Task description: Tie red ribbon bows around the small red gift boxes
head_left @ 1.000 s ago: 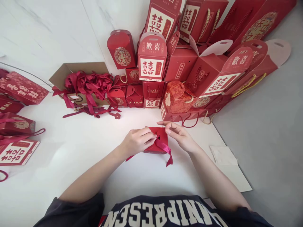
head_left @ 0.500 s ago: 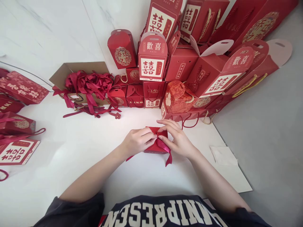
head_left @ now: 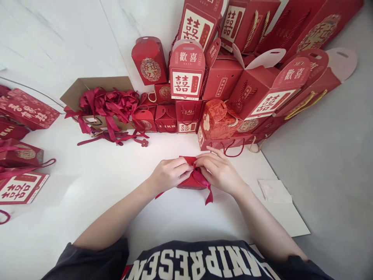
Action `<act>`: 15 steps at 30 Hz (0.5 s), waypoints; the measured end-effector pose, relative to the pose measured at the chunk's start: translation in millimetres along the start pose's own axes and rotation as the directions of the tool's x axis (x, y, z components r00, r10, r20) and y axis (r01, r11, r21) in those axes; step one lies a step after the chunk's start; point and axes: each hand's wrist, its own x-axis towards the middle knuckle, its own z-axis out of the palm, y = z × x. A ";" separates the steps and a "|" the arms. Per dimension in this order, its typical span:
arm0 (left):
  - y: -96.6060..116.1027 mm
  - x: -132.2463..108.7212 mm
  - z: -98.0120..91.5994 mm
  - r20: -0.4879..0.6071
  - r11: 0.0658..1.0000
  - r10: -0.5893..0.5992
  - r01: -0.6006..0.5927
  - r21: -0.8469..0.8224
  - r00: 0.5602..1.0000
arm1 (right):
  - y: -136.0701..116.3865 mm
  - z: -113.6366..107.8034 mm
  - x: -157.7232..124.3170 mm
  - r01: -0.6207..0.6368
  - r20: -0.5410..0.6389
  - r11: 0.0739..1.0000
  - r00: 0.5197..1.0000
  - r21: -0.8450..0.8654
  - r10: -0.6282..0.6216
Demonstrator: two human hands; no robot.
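On the white table in front of me lies a small red gift box [head_left: 186, 184]. A dark red ribbon [head_left: 201, 179] crosses its top, one tail hanging over the near right side and another showing at the lower left. My left hand [head_left: 170, 171] is closed, its thumb and fingers pinching the ribbon at the middle of the lid. Opposite it, my right hand [head_left: 217, 167] has its fingertips pressed together at the ribbon's knot area, with one finger raised. The exact crossing of the ribbon is partly hidden by the fingertips.
Red gift boxes [head_left: 188, 70] are stacked along the back and right. An open cardboard box [head_left: 96, 82] holds tangled red ribbons [head_left: 109, 103], some spilling out. More boxes [head_left: 25, 188] lie at the left. White paper [head_left: 275, 190] lies by the right table edge.
My right hand's fingers have curled in closer around the ribbon at the lid's middle. My left hand keeps its pinch, and the box has stayed in place.
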 end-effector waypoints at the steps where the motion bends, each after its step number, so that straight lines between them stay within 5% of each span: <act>1: 0.0 0.1 -0.1 0.002 1.000 -0.001 0.001 -0.006 1.000 | -0.4 1.8 0.1 -0.039 -0.001 0.998 0.999 0.055 0.039; 11: -0.5 0.9 0.1 -0.009 1.000 0.001 -0.002 -0.015 1.000 | 4.6 5.1 -2.0 -0.325 -0.032 0.845 0.927 0.424 0.373; 15: -0.5 0.5 0.1 -0.011 1.000 -0.001 0.001 -0.020 1.000 | 3.0 5.2 -1.4 -0.316 0.045 0.839 0.942 0.443 0.331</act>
